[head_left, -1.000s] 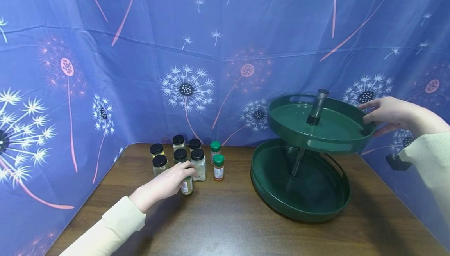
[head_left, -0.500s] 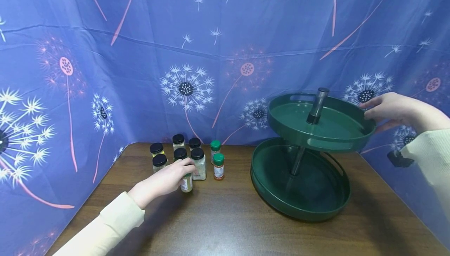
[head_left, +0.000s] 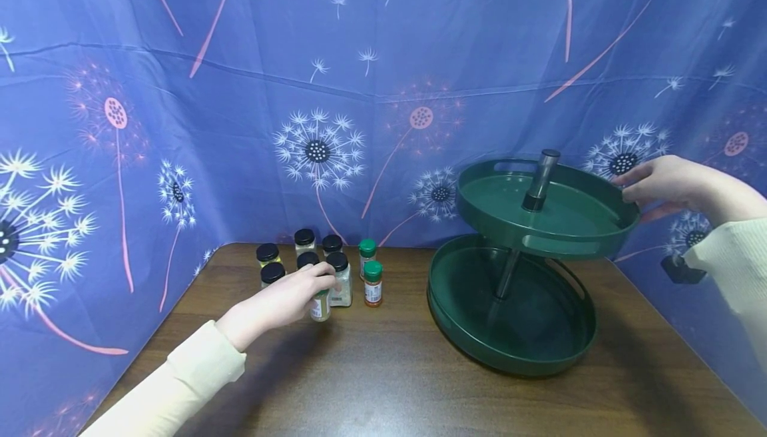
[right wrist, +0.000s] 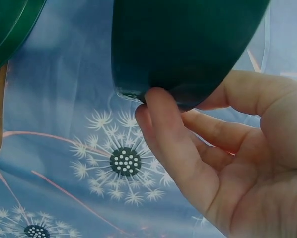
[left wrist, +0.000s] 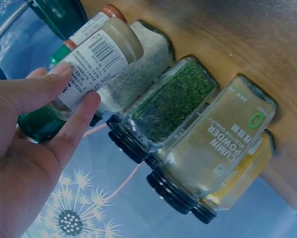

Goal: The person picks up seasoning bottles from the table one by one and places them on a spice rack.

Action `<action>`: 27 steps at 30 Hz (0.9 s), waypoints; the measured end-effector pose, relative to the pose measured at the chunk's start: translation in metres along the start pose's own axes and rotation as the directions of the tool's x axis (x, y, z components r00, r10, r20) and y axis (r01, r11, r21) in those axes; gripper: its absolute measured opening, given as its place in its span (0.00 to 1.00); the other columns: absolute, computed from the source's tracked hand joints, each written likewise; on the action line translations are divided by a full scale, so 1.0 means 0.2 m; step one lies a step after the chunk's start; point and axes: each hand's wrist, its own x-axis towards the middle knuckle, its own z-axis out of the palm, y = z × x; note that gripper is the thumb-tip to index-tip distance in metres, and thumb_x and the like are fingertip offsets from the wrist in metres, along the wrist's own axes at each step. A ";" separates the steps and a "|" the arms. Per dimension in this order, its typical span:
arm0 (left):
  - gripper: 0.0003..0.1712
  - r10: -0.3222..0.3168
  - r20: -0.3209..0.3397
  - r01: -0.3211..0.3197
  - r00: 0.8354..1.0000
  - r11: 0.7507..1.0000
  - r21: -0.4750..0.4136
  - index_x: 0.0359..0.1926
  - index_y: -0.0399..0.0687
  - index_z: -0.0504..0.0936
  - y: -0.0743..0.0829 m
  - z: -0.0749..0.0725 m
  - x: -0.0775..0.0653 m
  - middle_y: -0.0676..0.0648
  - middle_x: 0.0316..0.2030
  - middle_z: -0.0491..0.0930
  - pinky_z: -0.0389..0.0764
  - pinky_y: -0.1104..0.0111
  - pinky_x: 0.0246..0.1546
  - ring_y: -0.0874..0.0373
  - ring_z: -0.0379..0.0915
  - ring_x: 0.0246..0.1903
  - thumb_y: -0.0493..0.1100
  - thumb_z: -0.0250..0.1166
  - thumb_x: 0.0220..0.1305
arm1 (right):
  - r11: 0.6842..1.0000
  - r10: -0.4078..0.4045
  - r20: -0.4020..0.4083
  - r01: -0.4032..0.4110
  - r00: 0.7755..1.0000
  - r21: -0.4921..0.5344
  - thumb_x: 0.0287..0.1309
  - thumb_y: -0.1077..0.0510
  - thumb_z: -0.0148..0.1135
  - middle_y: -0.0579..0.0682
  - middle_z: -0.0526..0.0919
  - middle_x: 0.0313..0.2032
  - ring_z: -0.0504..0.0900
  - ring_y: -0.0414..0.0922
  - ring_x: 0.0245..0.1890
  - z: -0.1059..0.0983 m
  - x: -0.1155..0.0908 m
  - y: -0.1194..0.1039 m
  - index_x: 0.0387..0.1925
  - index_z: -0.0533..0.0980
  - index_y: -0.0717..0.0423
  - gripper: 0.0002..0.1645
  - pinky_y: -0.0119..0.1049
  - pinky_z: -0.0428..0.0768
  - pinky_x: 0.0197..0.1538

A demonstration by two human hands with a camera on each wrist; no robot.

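In the head view my left hand holds a small spice jar in front of a group of other jars. The left wrist view shows this jar's white barcode label, tan contents and green cap, pinched between thumb and fingers. At the right, my right hand grips the side of the upper tier of a green two-tier round tray. Seen from the right wrist, the fingertips press on the tier's underside edge, and the thumb lies partly hidden behind it.
Several black-capped spice jars stand close together, among them a cumin powder jar and a green herb jar. Right of them are two green-capped jars, the front one reddish. The lower tier rests on the wooden table. A blue dandelion cloth hangs behind.
My left hand has moved slightly up and right with the spice jar, whose base now shows higher. My right hand stays at the upper tier with barely any movement.
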 end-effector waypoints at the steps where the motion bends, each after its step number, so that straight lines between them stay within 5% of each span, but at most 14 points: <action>1: 0.30 -0.003 0.002 0.003 1.000 1.000 0.003 0.46 0.52 0.79 0.00 -0.01 0.00 0.51 0.47 0.73 0.77 0.65 0.40 0.57 0.72 0.42 0.20 0.63 0.44 | 1.000 0.004 0.001 -0.004 1.000 0.006 0.63 0.65 0.49 0.75 0.75 0.44 0.82 0.52 0.38 0.00 0.00 0.00 0.64 0.46 0.83 0.37 0.49 0.81 0.43; 14: 0.30 -0.019 0.013 0.019 1.000 1.000 0.017 0.48 0.52 0.79 0.02 -0.11 0.04 0.50 0.49 0.73 0.77 0.64 0.41 0.55 0.72 0.45 0.22 0.66 0.44 | 0.999 0.018 0.009 -0.019 1.000 0.048 0.63 0.61 0.50 0.56 0.82 0.38 0.83 0.51 0.38 0.00 0.01 0.03 0.66 0.45 0.79 0.39 0.48 0.81 0.43; 27: 0.26 0.021 0.034 -0.021 0.999 1.000 0.002 0.46 0.49 0.80 0.04 -0.25 0.12 0.49 0.49 0.73 0.76 0.62 0.44 0.51 0.72 0.46 0.22 0.63 0.48 | 0.999 -0.003 0.004 0.003 1.000 0.038 0.64 0.61 0.51 0.58 0.82 0.39 0.83 0.53 0.40 0.00 0.02 0.05 0.65 0.44 0.80 0.40 0.48 0.81 0.43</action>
